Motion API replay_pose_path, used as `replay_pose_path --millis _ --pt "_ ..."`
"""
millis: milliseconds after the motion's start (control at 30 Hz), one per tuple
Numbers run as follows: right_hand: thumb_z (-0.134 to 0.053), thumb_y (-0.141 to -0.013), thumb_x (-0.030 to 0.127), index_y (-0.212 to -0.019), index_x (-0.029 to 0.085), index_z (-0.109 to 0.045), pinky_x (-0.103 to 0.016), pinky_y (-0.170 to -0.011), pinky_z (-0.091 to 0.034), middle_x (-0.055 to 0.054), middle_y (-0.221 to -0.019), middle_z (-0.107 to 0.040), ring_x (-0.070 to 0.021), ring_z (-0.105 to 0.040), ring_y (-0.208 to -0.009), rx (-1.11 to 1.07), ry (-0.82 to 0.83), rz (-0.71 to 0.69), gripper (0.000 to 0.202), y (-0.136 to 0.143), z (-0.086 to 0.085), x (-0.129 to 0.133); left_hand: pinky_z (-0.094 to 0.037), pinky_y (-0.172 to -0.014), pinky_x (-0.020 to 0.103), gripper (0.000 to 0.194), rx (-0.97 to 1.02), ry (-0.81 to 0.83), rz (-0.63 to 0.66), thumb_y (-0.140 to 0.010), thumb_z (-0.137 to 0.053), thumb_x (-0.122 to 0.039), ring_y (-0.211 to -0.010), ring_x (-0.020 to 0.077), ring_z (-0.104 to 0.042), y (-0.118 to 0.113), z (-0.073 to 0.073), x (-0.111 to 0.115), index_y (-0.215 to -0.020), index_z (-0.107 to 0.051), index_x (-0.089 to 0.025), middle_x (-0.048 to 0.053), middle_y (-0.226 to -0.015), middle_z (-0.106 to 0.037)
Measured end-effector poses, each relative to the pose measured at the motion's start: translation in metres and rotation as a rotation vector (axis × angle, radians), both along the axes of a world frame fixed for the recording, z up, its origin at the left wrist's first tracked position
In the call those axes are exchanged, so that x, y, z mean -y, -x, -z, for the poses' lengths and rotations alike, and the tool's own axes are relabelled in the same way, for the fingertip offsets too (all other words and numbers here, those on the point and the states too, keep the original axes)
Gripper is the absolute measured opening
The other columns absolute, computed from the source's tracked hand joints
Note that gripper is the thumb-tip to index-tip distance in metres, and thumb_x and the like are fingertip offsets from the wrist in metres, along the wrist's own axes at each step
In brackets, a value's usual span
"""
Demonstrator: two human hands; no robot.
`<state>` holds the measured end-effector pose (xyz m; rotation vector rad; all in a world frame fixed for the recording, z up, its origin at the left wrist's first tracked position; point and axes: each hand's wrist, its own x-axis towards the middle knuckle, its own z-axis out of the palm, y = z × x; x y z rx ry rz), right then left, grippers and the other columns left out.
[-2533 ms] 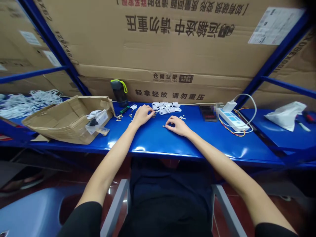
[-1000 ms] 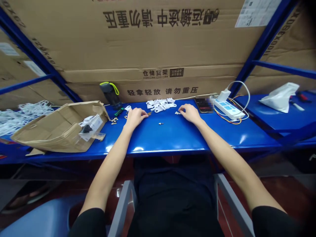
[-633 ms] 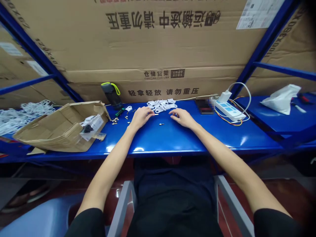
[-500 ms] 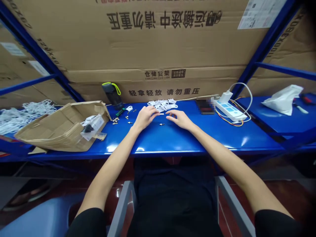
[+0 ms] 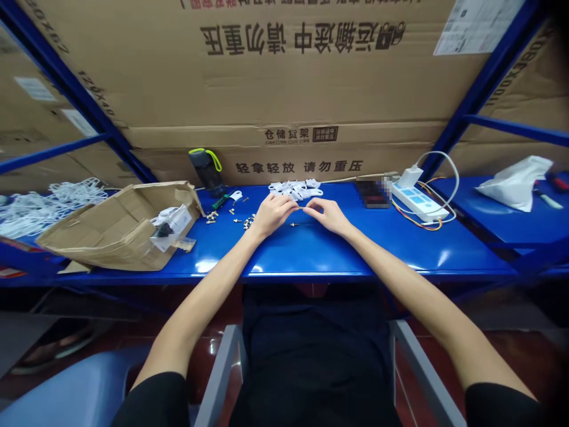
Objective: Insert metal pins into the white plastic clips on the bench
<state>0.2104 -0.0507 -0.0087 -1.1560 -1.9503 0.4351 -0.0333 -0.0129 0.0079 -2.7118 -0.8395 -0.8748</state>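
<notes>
Above the middle of the blue table, my left hand and my right hand are close together, fingertips pinched. Between them shows a tiny thin brass-coloured piece, its two ends gripped by the fingers; its exact kind is too small to make out. A single small metal pin-like part lies on the table just below the hands. Beside my left wrist is a small pile of similar brass-and-dark parts, partly covered by the hand. White plastic pieces are heaped behind the hands.
An open cardboard box stands at left, with white cords behind it. A dark bottle and a green-handled screwdriver are near it. At right sit a blurred dark object, a power strip and a white bag.
My right hand has closed in and now pinches the small piece that my left fingers held. The small pile beside my left wrist has come into sight. The view has shifted slightly.
</notes>
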Motion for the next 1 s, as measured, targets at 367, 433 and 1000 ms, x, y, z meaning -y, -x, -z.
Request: replay_pose_path --millis 367,433,1000 --pt "-0.06 -0.105 0.049 -0.096 0.02 -0.078 -0.034 -0.086 -0.054 -0.007 -0.099 -0.081 -0.0225 -0.07 -0.087 -0.028 -0.071 -0.025 0.035 0.0 -0.002 0.001 -0.051 -0.093 0.04 0.036 0.076 -0.03 0.078 -0.115 -0.05 -0.043 -0.104 0.0248 -0.074 -0.001 0.005 -0.001 -0.114 -0.08 -0.023 0.011 -0.112 -0.081" --pt "-0.059 -0.106 0.049 -0.098 0.021 -0.078 -0.035 -0.087 -0.054 -0.007 -0.1 -0.08 -0.023 -0.07 -0.088 0.019 -0.1 -0.006 0.035 0.0 -0.004 0.003 -0.053 -0.094 0.038 0.035 0.144 -0.011 0.075 -0.113 -0.054 -0.047 -0.105 0.0243 -0.074 -0.001 0.009 -0.002 -0.112 -0.08 -0.023 0.01 -0.11 -0.081" --pt "-0.053 -0.112 0.044 -0.107 0.027 -0.081 -0.041 -0.103 -0.053 -0.01 -0.111 -0.082 -0.0281 -0.072 -0.108 0.263 -0.25 0.012 0.033 0.001 -0.01 0.01 -0.053 -0.075 0.03 0.04 0.38 0.221 0.185 -0.104 -0.068 -0.06 -0.077 0.0164 -0.066 -0.002 0.018 -0.005 -0.105 -0.085 -0.023 0.007 -0.101 -0.078"
